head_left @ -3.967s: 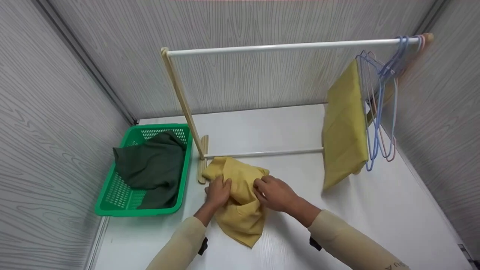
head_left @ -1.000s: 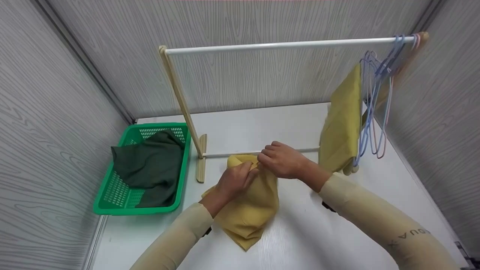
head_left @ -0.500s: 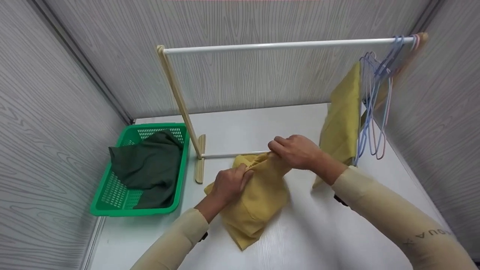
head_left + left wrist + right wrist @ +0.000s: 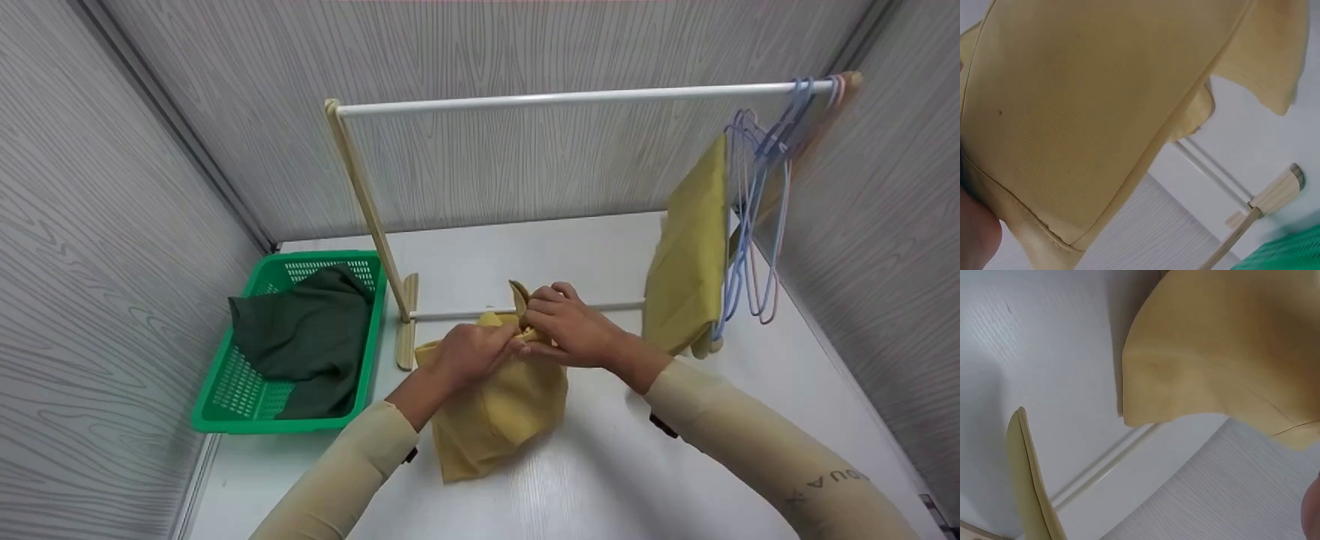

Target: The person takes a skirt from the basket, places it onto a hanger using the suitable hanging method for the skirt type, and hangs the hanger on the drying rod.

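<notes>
Yellow cloth (image 4: 517,420) is gathered between two hands, in front of the rack and to the right of the basket. The left hand (image 4: 471,354) has its thumb and fingers bent, gripping the upper edge. The right hand (image 4: 568,327), just beside it, pinches the same edge with curled fingers (a narrow tip of cloth stands up past them). Below the hands the fabric hangs in a loose fold; whether its lowest corner touches the table (image 4: 795,379) cannot be told. Seams show along the cloth in the left wrist view. Pale sleeves, left (image 4: 352,465) and right (image 4: 750,431), cover the forearms, the right one marked with dark lettering.

Beyond the hands runs the rack's lower rod (image 4: 450,315), joined at the left to a wooden post (image 4: 368,210). The post carries the white top bar (image 4: 562,98). Near the bar's right end hang blue and pink hangers (image 4: 766,146), beside a second yellow cloth (image 4: 690,247). At far left, a green basket (image 4: 300,426) contains dark green cloth (image 4: 315,337). Grey wood-grain panels (image 4: 525,165) enclose the table.
</notes>
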A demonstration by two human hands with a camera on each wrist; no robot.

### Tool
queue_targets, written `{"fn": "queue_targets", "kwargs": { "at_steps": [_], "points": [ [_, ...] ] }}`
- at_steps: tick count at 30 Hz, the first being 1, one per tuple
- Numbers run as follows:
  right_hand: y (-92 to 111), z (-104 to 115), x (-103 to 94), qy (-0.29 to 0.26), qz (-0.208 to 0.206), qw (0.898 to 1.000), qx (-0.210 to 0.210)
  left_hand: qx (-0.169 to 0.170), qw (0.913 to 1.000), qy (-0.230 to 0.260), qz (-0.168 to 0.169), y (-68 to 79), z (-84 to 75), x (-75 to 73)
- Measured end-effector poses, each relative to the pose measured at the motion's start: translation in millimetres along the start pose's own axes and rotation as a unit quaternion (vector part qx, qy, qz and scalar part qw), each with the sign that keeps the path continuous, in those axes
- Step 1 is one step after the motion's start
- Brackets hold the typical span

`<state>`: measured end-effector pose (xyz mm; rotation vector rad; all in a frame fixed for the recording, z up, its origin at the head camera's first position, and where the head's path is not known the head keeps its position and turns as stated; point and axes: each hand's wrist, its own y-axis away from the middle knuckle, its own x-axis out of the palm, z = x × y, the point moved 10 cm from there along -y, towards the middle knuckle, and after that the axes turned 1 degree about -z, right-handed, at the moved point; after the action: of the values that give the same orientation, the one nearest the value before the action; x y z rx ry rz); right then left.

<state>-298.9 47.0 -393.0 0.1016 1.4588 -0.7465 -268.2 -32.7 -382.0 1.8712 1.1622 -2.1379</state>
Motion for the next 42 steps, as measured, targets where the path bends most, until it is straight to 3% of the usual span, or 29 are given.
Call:
{"fn": "queue_targets", "kwargs": {
  "at_steps": [3,7,11,16,22,26,36,42],
  "points": [
    [1.7,-0.7,1.3,0.002,0.015,1.0,-0.001,0.003,1.0,-0.004,0.008,0.1,-1.0,-0.6],
    [3.1,5.9,-3.0,0.005,-0.006,0.999,-0.037,0.025,0.9996,-0.015,0.008,-1.0,-2.6,-3.2],
    [2.9,16.7,-5.8,0.021,-0.028,0.996,-0.077,0.06,0.9967,-0.045,-0.031,2.7,-2.6,-11.0],
    [8.7,19.7,-3.8,0.036,-0.031,0.996,-0.076,0.069,0.9928,-0.066,-0.072,12.6,4.2,-14.5],
    [10.8,21.7,4.0,0.065,-0.012,0.996,-0.052,0.07,0.9928,-0.095,-0.018,18.1,1.0,0.8],
    [8.2,27.4,2.5,0.097,-0.018,0.993,-0.059,0.076,0.9895,-0.12,-0.027,20.7,1.4,1.7],
    [13.4,25.9,6.9,0.224,-0.021,0.971,-0.075,0.054,0.9895,-0.124,-0.051,26.6,12.3,4.9],
    [20.2,25.8,-1.4,0.265,-0.09,0.954,-0.106,0.06,0.9879,-0.13,-0.06,29.5,13.9,2.9]
  ]
}}
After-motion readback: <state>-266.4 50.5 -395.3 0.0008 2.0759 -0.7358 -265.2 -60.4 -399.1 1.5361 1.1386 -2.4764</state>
